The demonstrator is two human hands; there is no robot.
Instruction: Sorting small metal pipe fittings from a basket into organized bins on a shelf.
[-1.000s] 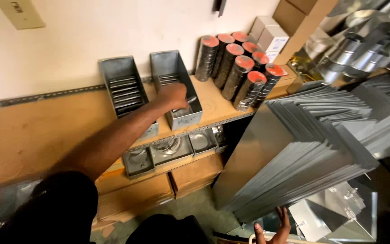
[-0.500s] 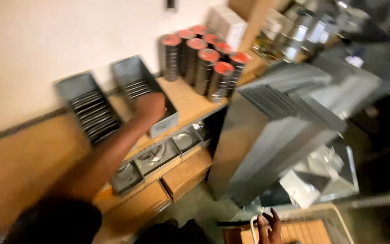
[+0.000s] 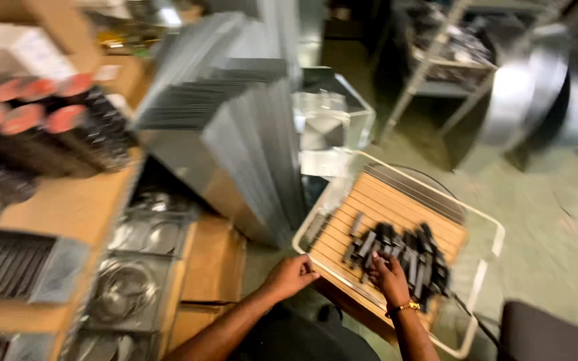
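A white wire-rimmed tray (image 3: 483,220) with a slatted wooden bottom sits low in front of me. A pile of several short dark metal pieces (image 3: 413,251) lies on the slats. My right hand (image 3: 389,275), with a gold bracelet at the wrist, reaches into the near edge of that pile, its fingers curled around some pieces. My left hand (image 3: 291,275) is at the tray's near left rim with its fingers curled over it. The picture is blurred by motion.
A stack of folded sheet-metal ducts (image 3: 235,134) leans left of the tray. On the wooden shelf (image 3: 68,207) at left lie dark tubes with red caps (image 3: 41,134) and a grey bin (image 3: 15,267). Round metal fittings (image 3: 128,281) sit below. A metal rack (image 3: 449,60) stands behind.
The view has swung from the wall shelf right and down to the tray. My left hand left the grey bin on the shelf and came to the tray rim; my right hand is in the pile.
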